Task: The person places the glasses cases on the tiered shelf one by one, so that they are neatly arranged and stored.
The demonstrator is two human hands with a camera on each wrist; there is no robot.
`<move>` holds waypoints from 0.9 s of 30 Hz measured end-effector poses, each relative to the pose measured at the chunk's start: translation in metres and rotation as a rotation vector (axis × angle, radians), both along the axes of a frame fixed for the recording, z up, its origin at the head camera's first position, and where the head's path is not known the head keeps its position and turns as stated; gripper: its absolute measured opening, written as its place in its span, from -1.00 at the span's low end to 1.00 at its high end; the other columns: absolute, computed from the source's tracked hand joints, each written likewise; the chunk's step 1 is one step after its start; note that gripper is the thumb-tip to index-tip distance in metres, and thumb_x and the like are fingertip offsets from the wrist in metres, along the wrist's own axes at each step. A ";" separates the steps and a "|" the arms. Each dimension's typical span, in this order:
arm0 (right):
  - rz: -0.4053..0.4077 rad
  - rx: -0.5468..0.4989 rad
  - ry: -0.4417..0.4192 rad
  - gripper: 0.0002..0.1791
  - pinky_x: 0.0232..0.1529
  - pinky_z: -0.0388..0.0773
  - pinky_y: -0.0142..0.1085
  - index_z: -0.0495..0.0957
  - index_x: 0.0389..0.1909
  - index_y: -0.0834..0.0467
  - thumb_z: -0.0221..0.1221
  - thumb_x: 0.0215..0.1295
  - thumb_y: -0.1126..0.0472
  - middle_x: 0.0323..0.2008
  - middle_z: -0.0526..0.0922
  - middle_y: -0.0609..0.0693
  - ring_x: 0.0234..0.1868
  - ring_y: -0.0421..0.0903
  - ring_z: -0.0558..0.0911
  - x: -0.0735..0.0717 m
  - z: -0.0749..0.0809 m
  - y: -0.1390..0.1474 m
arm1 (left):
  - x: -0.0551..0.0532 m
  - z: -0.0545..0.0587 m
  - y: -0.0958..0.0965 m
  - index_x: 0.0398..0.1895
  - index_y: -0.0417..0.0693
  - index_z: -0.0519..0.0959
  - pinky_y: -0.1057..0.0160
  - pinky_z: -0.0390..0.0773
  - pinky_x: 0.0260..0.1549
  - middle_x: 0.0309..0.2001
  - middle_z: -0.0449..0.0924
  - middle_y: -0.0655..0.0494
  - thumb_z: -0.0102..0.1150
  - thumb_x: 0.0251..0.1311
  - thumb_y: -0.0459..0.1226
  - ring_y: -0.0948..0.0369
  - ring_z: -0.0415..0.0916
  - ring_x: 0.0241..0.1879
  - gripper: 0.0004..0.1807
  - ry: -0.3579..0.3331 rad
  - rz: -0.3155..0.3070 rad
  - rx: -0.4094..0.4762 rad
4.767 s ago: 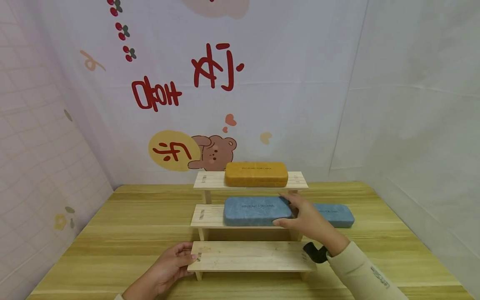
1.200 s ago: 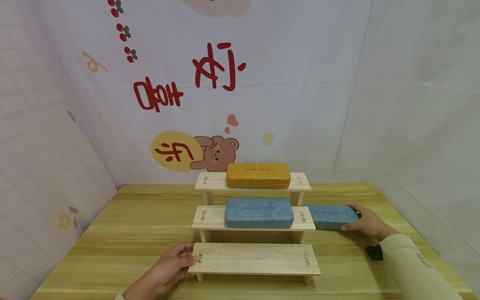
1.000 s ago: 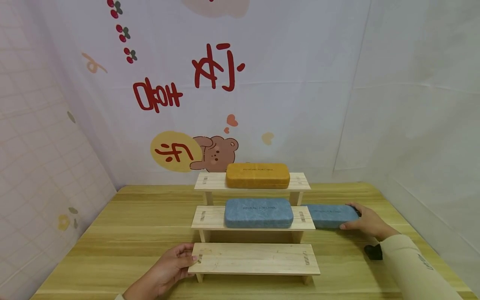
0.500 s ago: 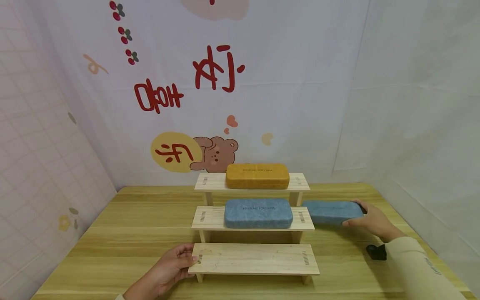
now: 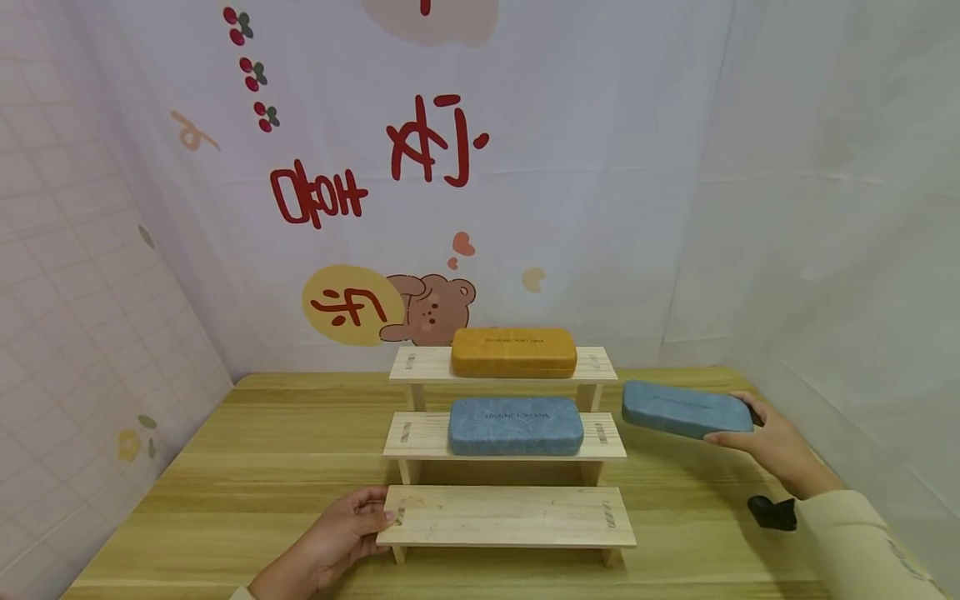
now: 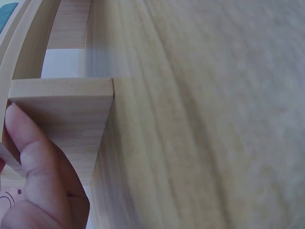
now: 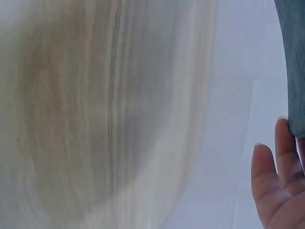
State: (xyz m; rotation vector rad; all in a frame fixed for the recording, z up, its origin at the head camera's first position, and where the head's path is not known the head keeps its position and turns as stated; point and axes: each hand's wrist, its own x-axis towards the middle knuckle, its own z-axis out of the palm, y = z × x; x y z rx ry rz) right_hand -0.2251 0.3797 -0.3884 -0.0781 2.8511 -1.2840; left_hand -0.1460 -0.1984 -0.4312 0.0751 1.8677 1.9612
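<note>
At the right of the head view my right hand point(image 5: 783, 446) grips the right end of a blue glasses case point(image 5: 684, 410), thumb in front and fingers behind. The case hangs above the table, tilted with its left end higher. The right wrist view catches only the case's edge point(image 7: 296, 71) and some fingertips point(image 7: 282, 136). My left hand point(image 5: 341, 533) pinches the left end of the lowest board point(image 5: 502, 512) of a three-step wooden stand. A second blue glasses case point(image 5: 516, 427) lies on the middle step, and a yellow glasses case point(image 5: 513, 353) on the top step.
The stand is on a wood-grain table point(image 5: 300, 450). Printed white cloth point(image 5: 600, 208) hangs behind and along both sides. A black strap-like piece point(image 5: 772, 512) shows at the right wrist.
My right hand has left the blue case on the middle step, taken hold of the other at the right, and lifted it rightward with a tilt. The left hand has stayed put.
</note>
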 end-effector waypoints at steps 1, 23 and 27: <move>-0.001 -0.006 0.000 0.09 0.05 0.19 0.38 -0.21 0.50 0.32 0.28 0.24 -0.05 0.42 -0.23 0.52 0.33 0.56 -0.05 0.002 0.001 0.000 | 0.000 0.000 0.000 0.29 -0.63 0.03 0.21 0.53 -0.23 -0.09 0.52 -0.02 0.11 0.32 -0.35 0.20 0.58 -0.21 -0.32 0.001 0.000 -0.001; -0.093 0.016 0.078 0.01 -0.12 0.41 0.15 -0.11 0.54 0.00 0.30 0.22 -0.07 0.40 0.06 0.39 0.19 0.22 0.32 0.042 0.032 -0.008 | 0.001 0.001 0.000 0.28 -0.61 0.06 0.23 0.54 -0.24 -0.08 0.53 -0.02 0.14 0.30 -0.33 0.21 0.58 -0.22 -0.31 0.002 0.003 0.003; -0.102 0.027 0.117 -0.06 -0.23 0.50 -0.20 0.00 0.51 -0.10 0.32 0.21 -0.03 0.31 0.23 0.16 -0.04 -0.40 0.38 0.049 0.034 -0.011 | 0.001 0.001 0.000 0.28 -0.62 0.05 0.24 0.54 -0.24 -0.08 0.53 -0.02 0.14 0.30 -0.33 0.22 0.57 -0.22 -0.31 0.005 0.002 0.003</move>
